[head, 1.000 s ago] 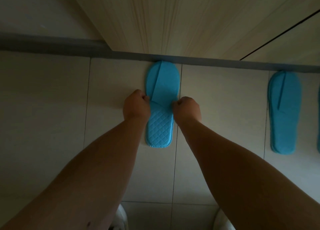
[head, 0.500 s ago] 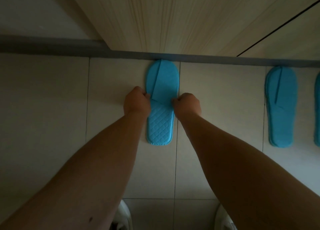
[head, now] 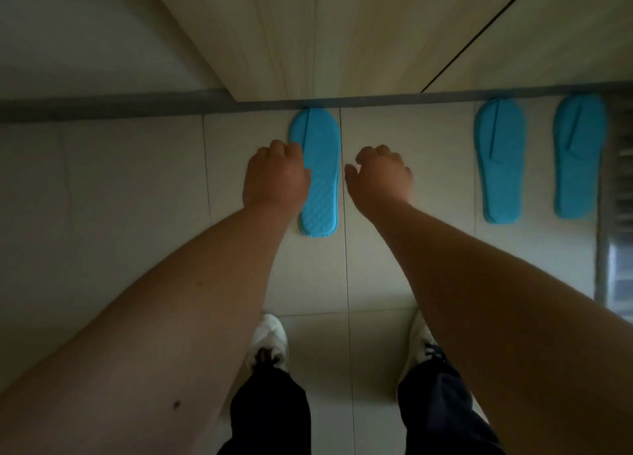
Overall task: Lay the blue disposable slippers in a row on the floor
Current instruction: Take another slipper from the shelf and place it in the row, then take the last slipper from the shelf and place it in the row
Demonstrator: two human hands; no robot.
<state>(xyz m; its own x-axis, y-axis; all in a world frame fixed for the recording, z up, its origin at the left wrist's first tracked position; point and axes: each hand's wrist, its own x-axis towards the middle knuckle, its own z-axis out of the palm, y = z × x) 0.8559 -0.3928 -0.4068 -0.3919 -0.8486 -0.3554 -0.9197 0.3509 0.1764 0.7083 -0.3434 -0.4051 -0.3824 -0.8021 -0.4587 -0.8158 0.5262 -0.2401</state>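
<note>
A flat blue disposable slipper lies on the tiled floor, its toe against the grey skirting. My left hand hovers over its left edge with fingers curled, holding nothing. To the slipper's right, my right hand is clear of it, fingers loosely apart. Two more blue slippers lie in line to the right: one and another near the frame edge.
A pale wooden cabinet front rises behind the grey skirting. My white shoes and dark trouser legs stand at the bottom. A grey metal object sits at the far right edge. Bare floor tiles stretch to the left.
Both hands let go of the middle slipper and pulled back and up from it. The camera rose, bringing my shoes and a third slipper into view.
</note>
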